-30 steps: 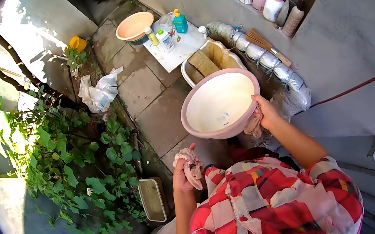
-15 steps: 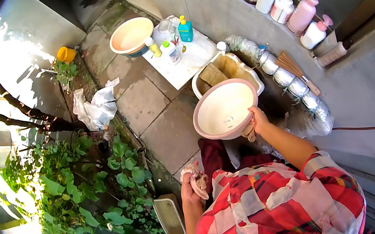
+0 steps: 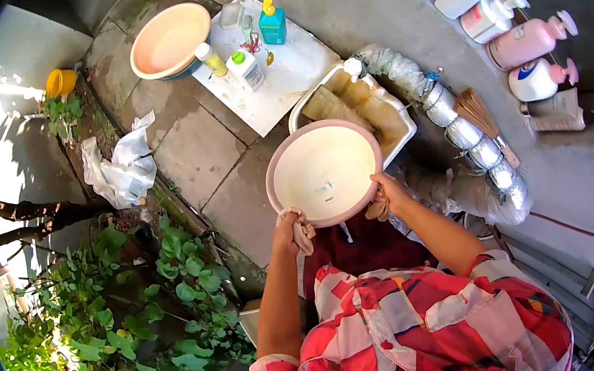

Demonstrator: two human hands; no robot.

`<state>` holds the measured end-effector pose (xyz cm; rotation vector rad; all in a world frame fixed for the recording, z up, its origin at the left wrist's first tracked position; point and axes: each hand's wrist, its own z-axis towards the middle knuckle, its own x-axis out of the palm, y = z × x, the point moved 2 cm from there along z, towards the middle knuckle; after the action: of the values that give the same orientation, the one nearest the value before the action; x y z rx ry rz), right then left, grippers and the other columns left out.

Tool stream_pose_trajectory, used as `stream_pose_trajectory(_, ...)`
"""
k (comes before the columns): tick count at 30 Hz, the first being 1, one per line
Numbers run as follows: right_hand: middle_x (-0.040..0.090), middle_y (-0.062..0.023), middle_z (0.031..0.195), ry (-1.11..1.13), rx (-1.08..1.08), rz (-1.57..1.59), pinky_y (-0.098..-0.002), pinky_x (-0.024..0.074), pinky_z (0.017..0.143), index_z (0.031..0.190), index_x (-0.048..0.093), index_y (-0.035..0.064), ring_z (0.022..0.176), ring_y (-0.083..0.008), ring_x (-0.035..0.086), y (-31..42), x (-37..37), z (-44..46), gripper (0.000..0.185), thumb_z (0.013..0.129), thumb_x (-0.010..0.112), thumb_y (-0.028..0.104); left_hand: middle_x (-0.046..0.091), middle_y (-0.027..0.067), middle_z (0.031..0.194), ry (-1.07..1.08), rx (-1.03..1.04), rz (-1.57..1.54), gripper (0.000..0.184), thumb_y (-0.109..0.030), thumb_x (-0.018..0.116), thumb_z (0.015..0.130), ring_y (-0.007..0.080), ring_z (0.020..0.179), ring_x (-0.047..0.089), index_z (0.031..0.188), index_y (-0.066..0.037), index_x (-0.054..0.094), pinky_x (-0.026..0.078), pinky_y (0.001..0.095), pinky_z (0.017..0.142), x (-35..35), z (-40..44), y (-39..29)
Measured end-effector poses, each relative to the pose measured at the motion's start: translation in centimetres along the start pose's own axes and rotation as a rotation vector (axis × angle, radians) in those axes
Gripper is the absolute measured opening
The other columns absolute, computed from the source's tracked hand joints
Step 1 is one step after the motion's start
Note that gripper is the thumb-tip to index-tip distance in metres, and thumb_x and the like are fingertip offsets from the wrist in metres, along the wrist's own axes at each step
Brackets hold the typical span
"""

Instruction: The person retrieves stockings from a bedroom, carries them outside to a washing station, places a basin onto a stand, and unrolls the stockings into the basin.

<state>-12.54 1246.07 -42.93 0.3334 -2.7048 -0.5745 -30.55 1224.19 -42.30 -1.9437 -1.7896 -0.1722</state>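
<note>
A round basin [image 3: 322, 170], pale cream inside with a dusty pink rim, is held up in front of me, tilted so its inside shows. My right hand [image 3: 389, 196] grips the lower right rim, with a small brown cloth-like piece [image 3: 376, 210] hanging beneath the fingers. Closed around a crumpled beige cloth [image 3: 304, 240], my left hand [image 3: 286, 235] meets the lower left rim; whether its fingers also clasp the rim is hidden. Small dark marks show at the basin's bottom. Just behind the basin is a stained white sink [image 3: 408, 138], partly covered by it.
A white board [image 3: 267, 116] carries several bottles, including a teal pump bottle [image 3: 273, 26]. Beside it stands a peach basin [image 3: 166, 44]. Pump bottles [image 3: 529, 44] line the right ledge. Wrapped pipe [image 3: 459, 130] and a whisk brush [image 3: 476, 114] flank the sink. Plants [image 3: 117, 323] grow at left.
My left hand has come up from beside my leg with the beige cloth to the basin's rim. The basin has shifted left and towards me in view, still in my right hand.
</note>
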Motion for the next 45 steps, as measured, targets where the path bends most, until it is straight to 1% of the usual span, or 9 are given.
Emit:
stream_pose_trajectory(4,0.042,0.0013,0.057,-0.039,-0.065,-0.447,-0.0219,0.0275,0.035,0.087,0.051,0.0067,0.040,-0.0066,0.034,1.3,-2.2,2.5,0.017,0.080,0.061,0.020,0.052,0.0046,0.062,0.050,0.032,0.043,0.008,-0.004,0.048,0.083,0.0158,0.052,0.050,0.077,-0.007,0.052,0.044,0.0291,0.045,0.2,2.3,1.8)
stream_pose_trajectory(6,0.042,0.0008,0.061,-0.150,-0.177,-0.646,-0.0215,0.0300,0.039,0.092,0.051,0.0041,0.046,-0.0062,0.037,1.7,-3.1,3.7,0.017,0.080,0.057,0.016,0.053,0.0051,0.065,-0.123,0.082,0.128,0.007,0.000,0.050,0.078,0.0169,0.056,0.053,0.078,-0.006,0.052,0.047,0.0310,0.050,0.2,3.3,2.9)
stream_pose_trajectory(8,0.044,-0.0013,0.069,-0.252,-0.494,-0.792,-0.0214,0.0332,0.045,0.097,0.050,0.0020,0.055,-0.0071,0.041,2.8,-3.9,4.7,0.019,0.081,0.051,0.012,0.055,0.0058,0.069,-0.224,0.136,0.187,0.009,0.002,0.051,0.076,0.0177,0.059,0.055,0.082,-0.005,0.053,0.048,0.0317,0.053,0.7,3.2,4.0)
stream_pose_trajectory(12,0.052,-0.0061,0.092,0.120,-0.097,-0.329,-0.0229,0.0421,0.071,0.108,0.050,0.0015,0.076,-0.0108,0.050,7.4,2.8,0.4,0.024,0.086,0.042,0.008,0.059,0.0078,0.082,-0.337,0.200,0.320,0.023,0.003,0.057,0.071,0.0200,0.070,0.060,0.094,-0.003,0.053,0.051,0.0325,0.063,0.8,3.4,4.7)
stream_pose_trajectory(15,0.052,-0.0097,0.116,0.378,-0.218,-0.314,-0.0242,0.0371,0.089,0.122,0.046,0.0023,0.100,-0.0138,0.051,8.2,6.8,-0.6,0.032,0.092,0.040,0.012,0.060,0.0084,0.083,-0.313,0.200,0.296,0.028,0.002,0.057,0.071,0.0198,0.071,0.061,0.098,-0.002,0.053,0.051,0.0321,0.063,0.3,4.4,5.8)
stream_pose_trajectory(19,0.040,-0.0106,0.133,0.367,-0.361,-0.578,-0.0269,0.0281,0.100,0.135,0.035,0.0070,0.120,-0.0162,0.038,6.5,7.1,0.5,0.041,0.095,0.038,0.019,0.060,0.0080,0.083,-0.353,0.193,0.291,0.029,0.002,0.058,0.071,0.0195,0.071,0.061,0.098,-0.003,0.053,0.051,0.0322,0.064,0.0,4.9,6.3)
stream_pose_trajectory(28,0.050,-0.0118,0.122,0.547,-0.355,-0.853,-0.0313,0.0418,0.090,0.130,0.040,0.0043,0.107,-0.0178,0.051,4.0,3.5,1.5,0.046,0.087,0.054,0.012,0.060,0.0082,0.087,-0.366,0.174,0.272,0.031,0.001,0.059,0.070,0.0194,0.075,0.061,0.101,-0.003,0.053,0.051,0.0318,0.066,-0.3,4.4,5.9)
stream_pose_trajectory(34,0.060,-0.0056,0.096,0.125,-0.445,-0.715,-0.0234,0.0462,0.063,0.109,0.052,0.0041,0.075,-0.0105,0.059,7.1,1.8,7.8,0.025,0.085,0.045,0.004,0.058,0.0076,0.089,-0.355,0.241,0.190,0.031,0.001,0.057,0.072,0.0186,0.078,0.060,0.102,-0.004,0.053,0.051,0.0317,0.070,-2.6,4.3,5.2)
stream_pose_trajectory(45,0.055,-0.0170,0.111,-0.066,-0.555,-1.159,-0.0392,0.0420,0.087,0.118,0.045,0.0046,0.103,-0.0307,0.052,7.6,0.1,31.1,0.043,0.081,0.057,0.022,0.058,0.0073,0.089,-0.477,0.243,0.132,0.033,0.004,0.055,0.072,0.0189,0.078,0.059,0.103,-0.004,0.052,0.051,0.0318,0.070,-5.8,3.2,4.8)
